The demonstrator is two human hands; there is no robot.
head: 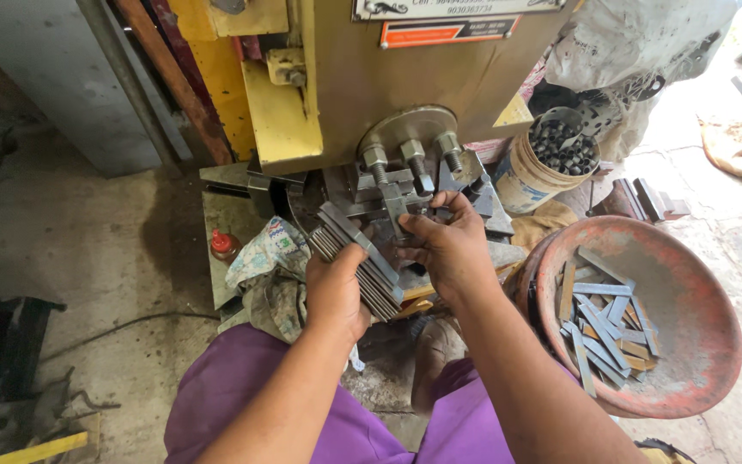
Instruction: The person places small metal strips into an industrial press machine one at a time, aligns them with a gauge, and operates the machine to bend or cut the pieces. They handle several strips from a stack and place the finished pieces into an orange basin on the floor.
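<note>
Seen from above, seated before an olive and yellow press machine (pixel 405 77). Left hand (pixel 335 292) closed around a fanned stack of flat grey metal strips (pixel 361 258), thumb across the top, stack held tilted just in front of the tooling. Right hand (pixel 447 245) pinching a single strip (pixel 394 206) between thumb and fingertips, upright, its upper end at the clamped die (pixel 405 176) below three large bolts. To the right, a rusty red pan (pixel 646 318) holding loose cut strips lying crosswise; behind it, a bucket of short dark tube pieces (pixel 560 150). At left, crumpled rags (pixel 264 258) and a small red-capped bottle (pixel 221 245) on the machine's base plate. Purple-clad knees at the lower edge. Judged risks: fingertips close to the tooling, hence likely pinched or cut if the press cycled with the strip still held; strip possibly seated askew if released tilted, giving a spoiled cut; stack liable to slide apart and spill onto the floor, being gripped only at one end; bare skin against sharp sheared edges.
</note>
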